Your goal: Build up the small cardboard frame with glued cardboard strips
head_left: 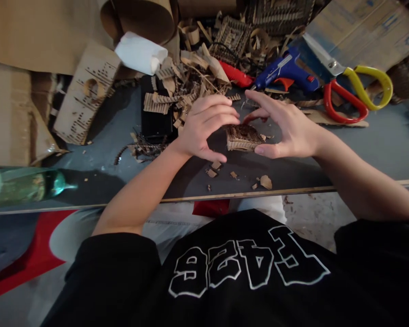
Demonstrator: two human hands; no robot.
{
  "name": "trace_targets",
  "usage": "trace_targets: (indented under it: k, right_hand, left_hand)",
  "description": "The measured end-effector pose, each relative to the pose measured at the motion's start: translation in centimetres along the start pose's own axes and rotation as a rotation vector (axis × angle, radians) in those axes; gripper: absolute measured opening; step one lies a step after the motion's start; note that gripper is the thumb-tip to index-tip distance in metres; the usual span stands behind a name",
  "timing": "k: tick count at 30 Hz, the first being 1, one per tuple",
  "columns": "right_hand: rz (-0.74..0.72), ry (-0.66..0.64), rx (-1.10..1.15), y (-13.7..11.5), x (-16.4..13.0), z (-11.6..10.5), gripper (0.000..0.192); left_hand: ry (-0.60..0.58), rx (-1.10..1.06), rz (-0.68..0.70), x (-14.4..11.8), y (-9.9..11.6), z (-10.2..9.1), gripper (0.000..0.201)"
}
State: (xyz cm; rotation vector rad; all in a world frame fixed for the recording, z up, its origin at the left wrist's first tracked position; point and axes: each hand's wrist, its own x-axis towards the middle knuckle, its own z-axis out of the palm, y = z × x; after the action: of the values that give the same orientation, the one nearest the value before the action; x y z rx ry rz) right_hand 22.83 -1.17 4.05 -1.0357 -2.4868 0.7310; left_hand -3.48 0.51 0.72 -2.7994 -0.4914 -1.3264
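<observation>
A small block built of corrugated cardboard strips [242,137] rests on the dark table between my hands. My left hand [207,125] is at its left side, thumb and fingers apart, with nothing gripped. On the other side my right hand [282,125] is spread too, its thumb near the block's right front corner; whether it touches, I cannot tell. Small cardboard scraps [211,172] lie in front of the block. Behind my hands are a blue glue gun [276,72] and a heap of torn cardboard strips [187,86].
Scissors with red and yellow handles [346,91] lie at the right. A red-handled tool [236,74] sits in the heap. A perforated cardboard piece [85,97] and a white packet [139,51] are at the left. A green bottle [27,186] lies near the front edge.
</observation>
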Motion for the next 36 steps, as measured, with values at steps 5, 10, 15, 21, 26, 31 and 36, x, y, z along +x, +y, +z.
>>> trace_targets:
  k: [5,10,15,21,26,31,36]
  right_hand:
    - [0.008,-0.027,0.038,-0.8,-0.1,-0.5,0.125]
    - [-0.028,-0.023,0.052,-0.8,-0.3,-0.6,0.127]
    - [-0.029,-0.012,0.006,-0.9,-0.4,-0.5,0.126]
    - [-0.035,-0.035,-0.027,-1.0,-0.4,-0.4,0.123]
    - [-0.037,0.006,-0.018,-0.8,-0.5,0.1,0.129]
    - [-0.036,0.011,-0.015,-0.7,-0.5,0.3,0.130]
    - [-0.035,0.000,-0.018,-1.0,-0.5,0.1,0.129]
  left_hand:
    - [0.013,0.079,0.074,0.2,0.5,0.5,0.060]
    - [0.005,0.073,-0.002,0.0,1.1,0.9,0.033]
    - [-0.009,0.080,-0.045,-0.3,1.4,1.2,0.028]
    - [-0.059,0.068,-0.101,-0.4,1.6,1.3,0.030]
    - [-0.123,0.041,-0.129,-0.6,1.6,1.4,0.033]
    - [-0.101,0.035,-0.072,0.0,2.0,1.2,0.023]
    - [-0.057,0.089,-0.018,0.6,2.5,0.8,0.020]
